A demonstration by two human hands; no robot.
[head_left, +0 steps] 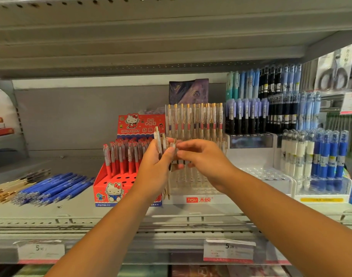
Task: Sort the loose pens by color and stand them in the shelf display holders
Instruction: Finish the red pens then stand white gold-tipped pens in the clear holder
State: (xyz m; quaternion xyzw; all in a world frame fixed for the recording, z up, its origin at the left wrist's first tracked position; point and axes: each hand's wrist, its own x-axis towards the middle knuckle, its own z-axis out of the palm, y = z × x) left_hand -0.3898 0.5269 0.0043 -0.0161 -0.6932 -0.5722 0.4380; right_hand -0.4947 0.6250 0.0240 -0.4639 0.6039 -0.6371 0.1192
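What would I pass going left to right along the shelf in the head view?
loose gold pens → loose blue pens → red Hello Kitty pen box → clear hesu holder → upright white and blue pens

Open space lies over the loose blue pens [55, 186] at left. The red box [111, 188], the clear holder [191, 186] and the upper shelf [151, 47] close in the middle.

A bundle of clear gold-clipped plastic pens [158, 141] is held upright at frame centre, before a clear tiered plastic display holder [199, 183] whose back row stands full of like pens. Loose blue plastic pens [55, 186] lie heaped on the grey metal shelf [131, 215], lower left
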